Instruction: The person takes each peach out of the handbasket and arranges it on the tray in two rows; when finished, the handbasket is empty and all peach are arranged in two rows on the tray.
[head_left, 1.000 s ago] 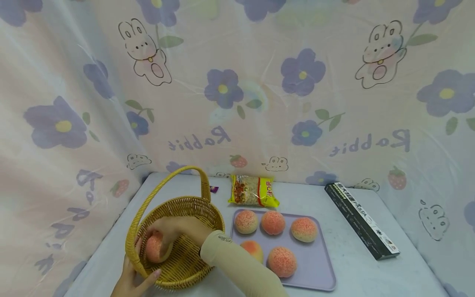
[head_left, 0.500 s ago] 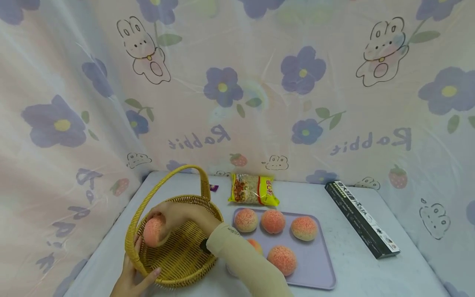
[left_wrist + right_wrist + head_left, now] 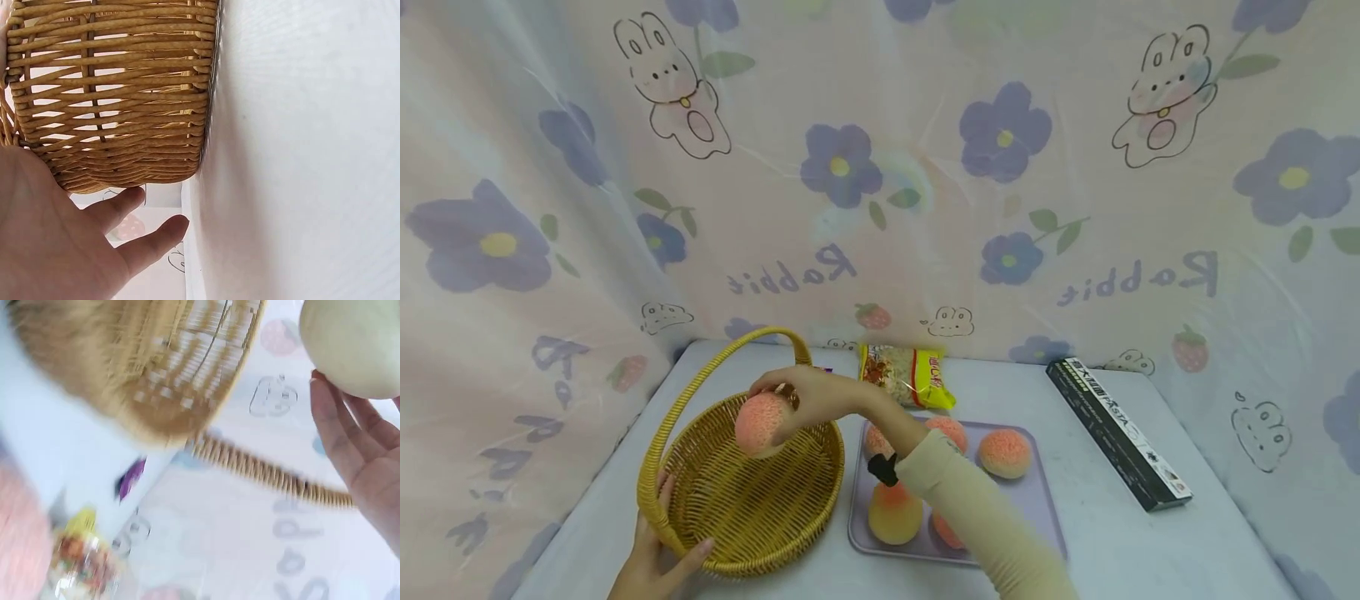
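My right hand (image 3: 797,398) grips a round pink speckled bun (image 3: 762,423) from above and holds it in the air over the far right part of a woven yellow basket (image 3: 752,500). In the right wrist view the bun's pale underside (image 3: 356,344) sits against my fingers (image 3: 340,440), with the blurred basket (image 3: 156,362) and its handle (image 3: 269,472) beyond. My left hand (image 3: 658,554) holds the basket's near left rim. In the left wrist view that left hand (image 3: 56,244) lies against the basket's wall (image 3: 119,94). The basket's inside looks bare.
A lilac tray (image 3: 1045,517) right of the basket carries several pink buns and a peach-shaped one (image 3: 895,512); my right sleeve hides part of it. A yellow snack packet (image 3: 908,375) lies behind the tray. A long black box (image 3: 1116,432) lies at the right. Patterned curtains enclose the white table.
My right hand has lifted the pink bun from the basket's bottom left, up and to the right, above the far rim. My left hand stays on the rim.
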Action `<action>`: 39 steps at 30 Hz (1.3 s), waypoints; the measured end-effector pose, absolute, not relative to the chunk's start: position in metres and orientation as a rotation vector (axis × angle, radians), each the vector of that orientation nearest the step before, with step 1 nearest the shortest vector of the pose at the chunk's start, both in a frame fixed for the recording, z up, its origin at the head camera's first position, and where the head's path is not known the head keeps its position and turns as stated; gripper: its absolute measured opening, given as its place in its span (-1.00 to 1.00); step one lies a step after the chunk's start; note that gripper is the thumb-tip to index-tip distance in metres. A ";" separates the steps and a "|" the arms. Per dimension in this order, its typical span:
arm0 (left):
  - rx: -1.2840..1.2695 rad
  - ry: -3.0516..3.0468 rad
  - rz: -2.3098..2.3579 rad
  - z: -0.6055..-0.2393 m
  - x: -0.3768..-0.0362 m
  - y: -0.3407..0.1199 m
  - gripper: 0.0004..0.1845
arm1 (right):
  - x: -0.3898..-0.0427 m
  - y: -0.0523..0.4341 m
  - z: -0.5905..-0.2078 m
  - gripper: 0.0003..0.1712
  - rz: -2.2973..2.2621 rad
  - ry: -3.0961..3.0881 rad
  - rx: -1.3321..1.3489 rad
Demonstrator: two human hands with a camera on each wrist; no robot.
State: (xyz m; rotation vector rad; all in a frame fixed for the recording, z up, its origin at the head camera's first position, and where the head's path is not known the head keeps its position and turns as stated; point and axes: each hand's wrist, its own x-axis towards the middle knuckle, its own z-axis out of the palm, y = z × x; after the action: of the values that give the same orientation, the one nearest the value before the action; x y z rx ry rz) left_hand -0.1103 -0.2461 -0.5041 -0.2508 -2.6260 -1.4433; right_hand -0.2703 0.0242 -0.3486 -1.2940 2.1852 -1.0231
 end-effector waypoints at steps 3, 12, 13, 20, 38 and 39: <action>-0.259 -2.627 -1.433 -0.505 -0.111 -0.246 0.16 | -0.266 0.052 -0.345 -0.31 -1.075 2.215 -1.252; -0.220 -2.685 -1.426 -0.504 -0.111 -0.244 0.16 | -0.245 0.143 -0.347 -0.29 -1.215 2.308 -1.156; -0.208 -2.699 -1.425 -0.504 -0.110 -0.244 0.17 | -0.241 0.154 -0.348 -0.29 -1.232 2.307 -1.139; -0.233 -2.698 -1.425 -0.503 -0.111 -0.246 0.15 | -0.211 0.231 -0.360 -0.26 -1.286 2.436 -0.977; -0.320 -2.614 -1.398 -0.504 -0.112 -0.248 0.16 | -0.129 0.329 -0.426 -0.25 -1.316 2.595 -0.776; -0.310 -2.624 -1.405 -0.504 -0.112 -0.248 0.16 | -0.127 0.330 -0.429 -0.25 -1.335 2.578 -0.773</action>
State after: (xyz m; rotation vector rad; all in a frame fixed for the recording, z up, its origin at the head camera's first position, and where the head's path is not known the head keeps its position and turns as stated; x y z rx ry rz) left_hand -0.1122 -0.2481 -0.5035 -0.3103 -2.6242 -1.4055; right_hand -0.1267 0.3300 -0.4294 -0.7726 2.5775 -1.3352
